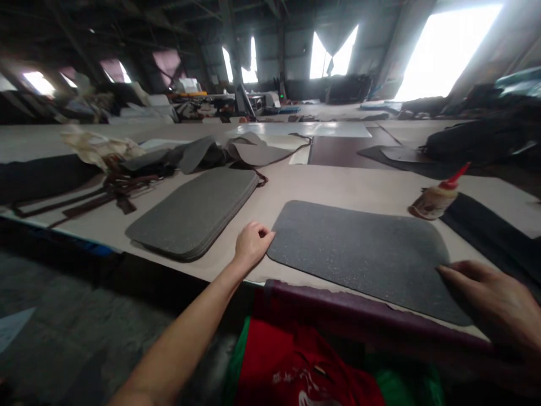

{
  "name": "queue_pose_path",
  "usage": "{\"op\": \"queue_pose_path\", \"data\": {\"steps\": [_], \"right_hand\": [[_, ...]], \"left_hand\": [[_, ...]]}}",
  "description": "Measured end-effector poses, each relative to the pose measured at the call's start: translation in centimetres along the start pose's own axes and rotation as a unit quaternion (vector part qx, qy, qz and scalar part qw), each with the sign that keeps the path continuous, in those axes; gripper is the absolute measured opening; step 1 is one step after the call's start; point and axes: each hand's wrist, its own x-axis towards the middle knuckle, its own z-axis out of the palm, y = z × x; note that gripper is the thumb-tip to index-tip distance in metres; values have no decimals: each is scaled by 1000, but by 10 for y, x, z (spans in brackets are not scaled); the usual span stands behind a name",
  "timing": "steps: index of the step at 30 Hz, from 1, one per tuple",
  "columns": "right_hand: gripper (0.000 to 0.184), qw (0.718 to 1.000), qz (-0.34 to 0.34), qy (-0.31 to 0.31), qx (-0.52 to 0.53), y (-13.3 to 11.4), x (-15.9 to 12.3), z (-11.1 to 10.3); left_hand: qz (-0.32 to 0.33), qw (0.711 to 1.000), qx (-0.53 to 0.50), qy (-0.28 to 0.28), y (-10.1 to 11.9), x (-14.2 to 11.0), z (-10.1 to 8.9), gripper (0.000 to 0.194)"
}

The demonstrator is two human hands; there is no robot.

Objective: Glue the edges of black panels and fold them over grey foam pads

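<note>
A single grey felt-like mat (359, 254) with rounded corners lies flat near the table's front edge. My left hand (252, 243) is curled at the mat's left corner, fingers pinched on its edge. My right hand (494, 301) rests on the mat's right near corner with fingers stretched flat over it. A stack of the same grey mats (196, 211) lies to the left, clear of both hands.
A glue bottle (437, 198) with a red nozzle lies tipped at the right. Dark straps (110, 194), grey cut pieces (236, 151) and crumpled paper (99, 148) sit further back. Black material (494, 237) lies right. The table (338, 186) edge runs just before me.
</note>
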Motion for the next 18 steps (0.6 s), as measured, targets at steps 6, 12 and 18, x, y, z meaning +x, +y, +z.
{"op": "queue_pose_path", "data": {"steps": [6, 12, 18], "right_hand": [[50, 997, 60, -47, 27, -2, 4, 1], [70, 997, -23, 76, -8, 18, 3, 9], [45, 963, -238, 124, -38, -29, 13, 16]], "left_hand": [[4, 999, 48, -4, 0, 1, 5, 19], [16, 996, 81, 40, 2, -5, -2, 22], [199, 975, 88, -38, 52, 28, 2, 13]]}}
